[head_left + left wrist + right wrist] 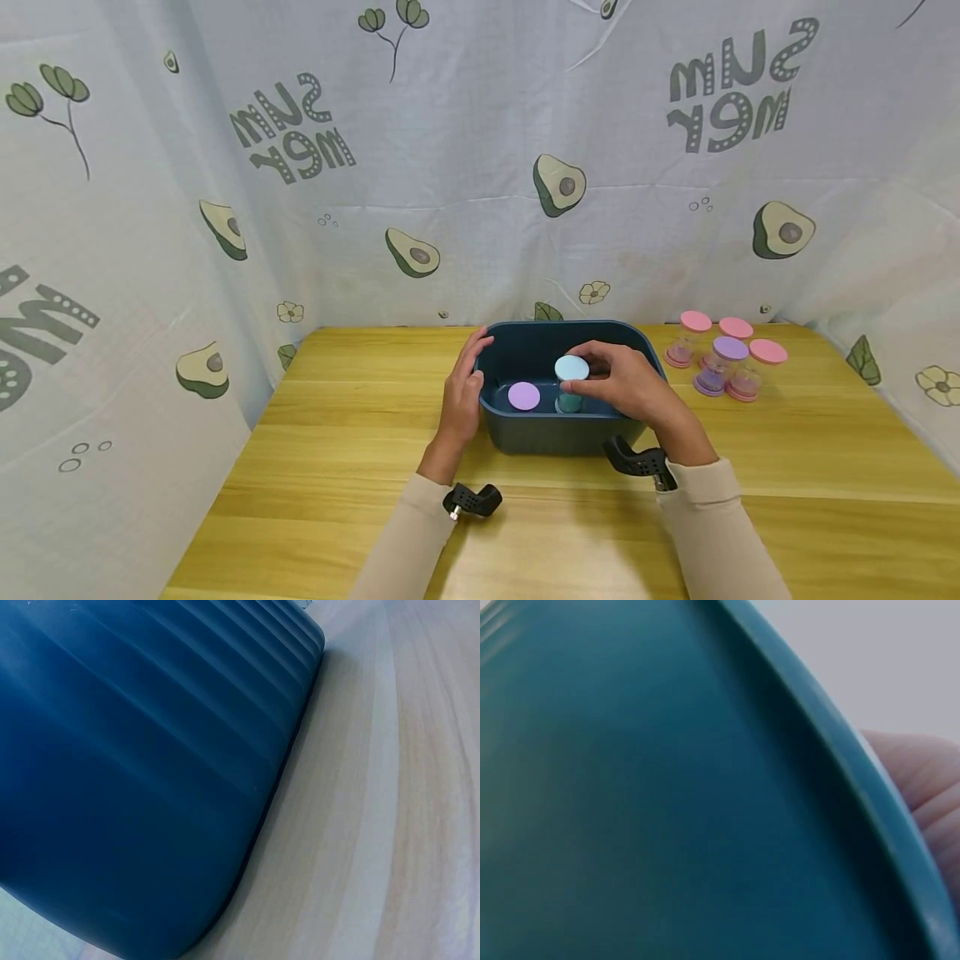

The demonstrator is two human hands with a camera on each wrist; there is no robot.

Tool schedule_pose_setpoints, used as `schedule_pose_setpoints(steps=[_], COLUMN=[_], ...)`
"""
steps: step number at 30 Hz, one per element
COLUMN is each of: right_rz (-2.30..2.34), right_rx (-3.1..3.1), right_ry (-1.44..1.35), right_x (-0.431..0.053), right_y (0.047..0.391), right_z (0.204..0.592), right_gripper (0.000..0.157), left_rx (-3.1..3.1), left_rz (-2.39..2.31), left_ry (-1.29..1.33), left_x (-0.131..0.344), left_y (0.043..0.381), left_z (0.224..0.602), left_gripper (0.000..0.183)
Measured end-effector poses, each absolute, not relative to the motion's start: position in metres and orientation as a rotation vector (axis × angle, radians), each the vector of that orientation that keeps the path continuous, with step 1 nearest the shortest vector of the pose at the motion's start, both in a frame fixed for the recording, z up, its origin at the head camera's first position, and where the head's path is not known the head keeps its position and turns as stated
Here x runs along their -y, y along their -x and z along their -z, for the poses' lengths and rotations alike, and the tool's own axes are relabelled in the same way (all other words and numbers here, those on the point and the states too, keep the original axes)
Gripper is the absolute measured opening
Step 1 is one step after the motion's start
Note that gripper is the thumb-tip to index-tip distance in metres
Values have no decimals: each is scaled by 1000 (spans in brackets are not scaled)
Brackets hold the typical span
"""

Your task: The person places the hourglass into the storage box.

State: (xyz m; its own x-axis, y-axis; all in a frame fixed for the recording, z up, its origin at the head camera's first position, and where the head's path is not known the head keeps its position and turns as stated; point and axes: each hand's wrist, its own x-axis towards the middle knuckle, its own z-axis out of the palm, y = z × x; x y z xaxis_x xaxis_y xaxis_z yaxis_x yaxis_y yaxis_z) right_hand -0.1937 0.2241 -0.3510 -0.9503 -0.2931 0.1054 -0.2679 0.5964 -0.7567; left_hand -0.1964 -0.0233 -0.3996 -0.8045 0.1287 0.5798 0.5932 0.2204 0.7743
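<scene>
In the head view, a dark blue bin (pixel 566 435) stands at the middle of the table. My right hand (pixel 626 379) reaches over its right side and pinches a sand timer with a light blue cap (pixel 572 368), held upright inside the bin. Left of that timer, also in the bin, is a sand timer with a purple cap (pixel 524 396), only its top showing. My left hand (pixel 461 392) rests against the bin's left wall and rim, fingers fairly straight. Both wrist views are mostly filled by the bin's outer wall (pixel 150 780), hiding the held timer.
Several sand timers stand close together right of the bin, a purple one (pixel 722 365) among pink ones (pixel 757 367). The wooden table (pixel 337 467) meets a printed curtain (pixel 480 167) at the back and sides.
</scene>
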Motion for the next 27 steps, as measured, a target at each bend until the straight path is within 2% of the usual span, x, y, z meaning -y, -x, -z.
schedule_pose_setpoints(steps=[27], right_rz=[1101], right_rx=[-2768], right_ry=[558], right_x=[-221], right_y=[197], right_z=[348], right_gripper=[40], left_rx=[2127], left_rz=[1622], left_ry=[657], left_x=[23], left_y=[194], left_z=[396], left_gripper=[50])
